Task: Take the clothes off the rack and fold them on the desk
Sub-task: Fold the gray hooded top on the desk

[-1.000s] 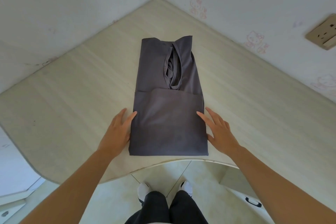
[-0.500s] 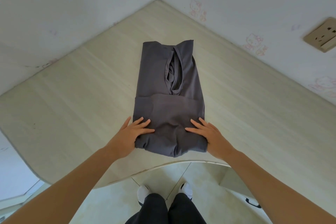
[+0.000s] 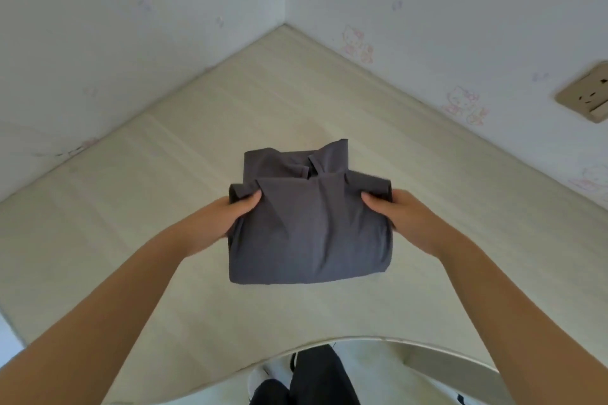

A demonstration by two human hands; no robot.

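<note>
A dark grey garment (image 3: 309,233), folded into a compact bundle, is held over the middle of the pale wooden desk (image 3: 138,207). My left hand (image 3: 227,215) grips its left edge with the thumb on top and the fingers underneath. My right hand (image 3: 401,217) grips the right edge the same way. The near half of the garment is doubled over the far half, whose collar end sticks out behind the fold. Whether the bundle's underside touches the desk cannot be told.
The desk fills a corner between two white walls with faint pink cartoon stickers. A beige wall socket (image 3: 585,92) sits on the right wall. The desk's curved front edge (image 3: 329,342) runs near my legs and white shoes.
Both hands went from pressing the near end of the long garment to gripping its sides. The near half has been folded over the far half, and the bundle moved farther from the desk's front edge.
</note>
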